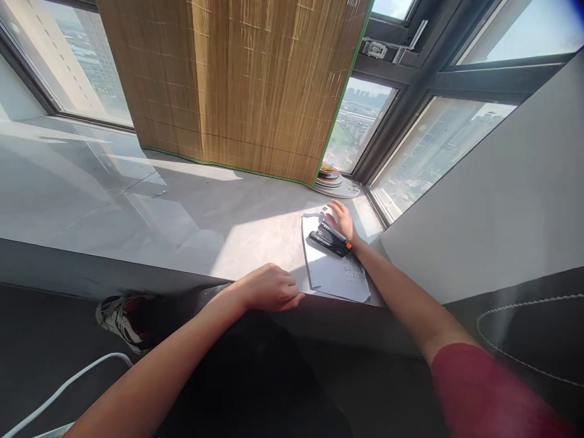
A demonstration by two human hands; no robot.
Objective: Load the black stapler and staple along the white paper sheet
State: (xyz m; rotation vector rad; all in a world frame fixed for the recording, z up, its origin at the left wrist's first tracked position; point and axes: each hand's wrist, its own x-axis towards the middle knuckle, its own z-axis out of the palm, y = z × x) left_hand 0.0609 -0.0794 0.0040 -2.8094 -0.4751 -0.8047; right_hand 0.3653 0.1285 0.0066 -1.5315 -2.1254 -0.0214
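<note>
My right hand is at the far end of a stack of white paper sheets, its thumb and fingers curved around a small white box-like object with dark marks. A black stapler with an orange detail lies on the sheets, just in front of that hand and beside the wrist. Printed lines show on the lower right of the top sheet. My left hand is closed at the front edge of the sill, left of the paper. Its palm side is hidden, and I cannot make out anything in it.
The pale stone window sill runs leftward under a hanging bamboo blind. Several stacked round discs or plates sit in the far corner by the window frame. A grey wall bounds the right side. A white cable loops at lower left.
</note>
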